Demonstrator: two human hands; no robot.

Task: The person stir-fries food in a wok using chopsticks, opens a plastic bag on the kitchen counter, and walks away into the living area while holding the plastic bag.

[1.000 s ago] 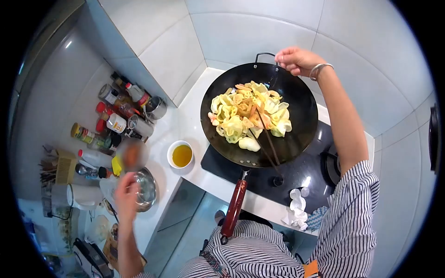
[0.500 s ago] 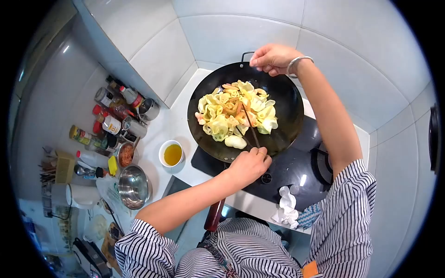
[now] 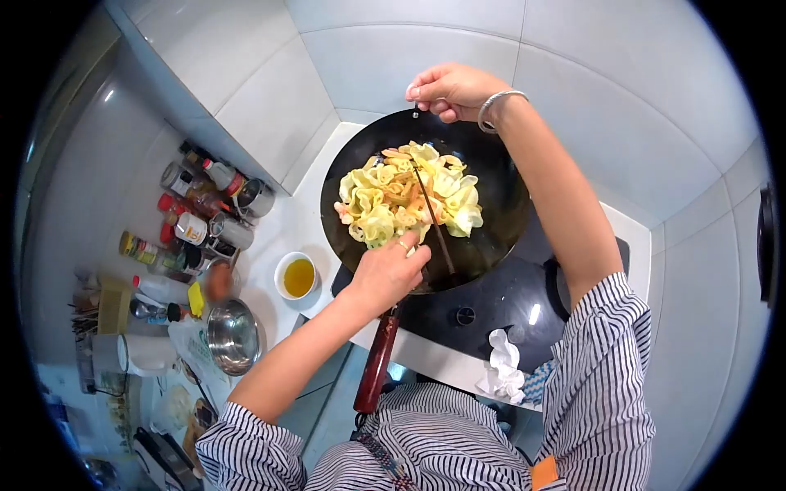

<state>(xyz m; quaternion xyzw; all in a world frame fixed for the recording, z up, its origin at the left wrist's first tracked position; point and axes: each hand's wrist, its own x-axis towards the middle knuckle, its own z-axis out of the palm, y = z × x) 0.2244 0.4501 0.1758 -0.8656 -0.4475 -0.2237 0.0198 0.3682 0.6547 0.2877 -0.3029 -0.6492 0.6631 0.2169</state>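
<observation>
A black wok (image 3: 499,204) holds yellow-green leafy pieces (image 3: 377,196) with orange strips among them. Over its near rim, my left hand (image 3: 391,268) is closed with its fingertips down at the food; what they hold is hidden. The white lump near that rim is covered by this hand. Dark chopsticks (image 3: 438,225) lean in the wok just right of my left fingers. At the far rim, beside the small loop handle, my right hand (image 3: 454,90) is raised, fingers pinched together; anything between them is too small to name. The wok's red-brown handle (image 3: 378,360) points toward my body.
Left of the wok stands a white bowl of yellow liquid (image 3: 300,278). Beyond it are a steel bowl (image 3: 233,335), a bowl of reddish food (image 3: 219,281) and several bottles (image 3: 191,229). Crumpled tissue (image 3: 503,368) lies by the black cooktop (image 3: 524,315).
My left hand came from the reddish food bowl at the left to the wok, then moved from the chopsticks' ends to the near food. The right hand stays pinched at the far rim.
</observation>
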